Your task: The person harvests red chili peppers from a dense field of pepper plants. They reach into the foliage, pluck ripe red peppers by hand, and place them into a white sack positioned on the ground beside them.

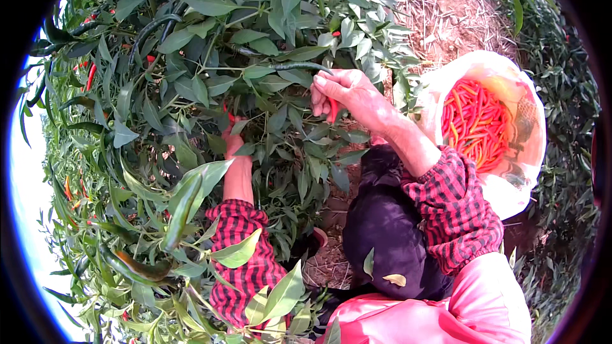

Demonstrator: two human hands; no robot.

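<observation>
My right hand (344,97) is closed round a red chili pepper (333,110) that hangs below its fingers, in front of the chili bush. A long dark green chili (301,65) on the plant reaches to the top of that hand. My left hand (233,138) is deep among the leaves of the same bush, with a bit of red chili (228,113) at its fingertips. Leaves cover much of its fingers, so its grip does not show clearly.
A white sack (440,99) with rolled-down sides, holding many red chilies (475,124), stands at my right. Leafy branches with green chilies (183,211) hang over my left forearm. Straw-strewn soil (449,13) runs between the rows. My dark-clad knee (389,236) is below my right arm.
</observation>
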